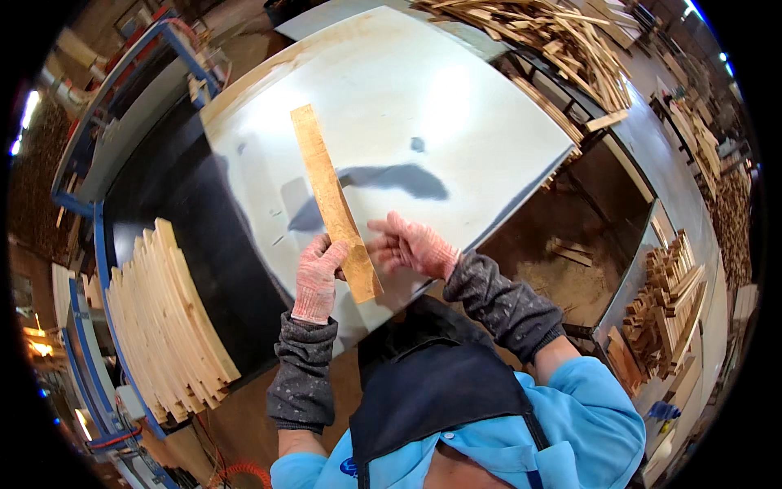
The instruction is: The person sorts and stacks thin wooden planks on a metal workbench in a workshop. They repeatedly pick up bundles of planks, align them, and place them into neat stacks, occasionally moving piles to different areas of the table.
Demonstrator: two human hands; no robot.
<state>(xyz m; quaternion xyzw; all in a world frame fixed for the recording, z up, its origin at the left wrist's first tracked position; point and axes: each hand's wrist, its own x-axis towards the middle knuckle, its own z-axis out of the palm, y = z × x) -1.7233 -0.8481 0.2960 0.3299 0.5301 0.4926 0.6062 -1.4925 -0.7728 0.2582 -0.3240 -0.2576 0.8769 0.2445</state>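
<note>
A long flat strip of wood (330, 191) slants over the pale table top, its near end close to my body. My left hand (318, 273), in a pinkish knit glove, grips that strip near its lower end, thumb on the upper face. Just right of the strip is my right hand (407, 244), gloved the same way. Its fingers are apart and I see nothing in them; whether a fingertip touches the wood's edge I cannot tell. Under both hands lies the smooth, shiny table top (489, 138), with a dark reflection beside the strip.
At the left a row of pale wooden strips (167, 318) lies side by side by a blue-framed machine (98, 236). Loose sticks (562, 45) heap up at the far right. Stacked wooden pieces (668, 301) stand nearer on the right, and offcuts (573, 251) lie below the table.
</note>
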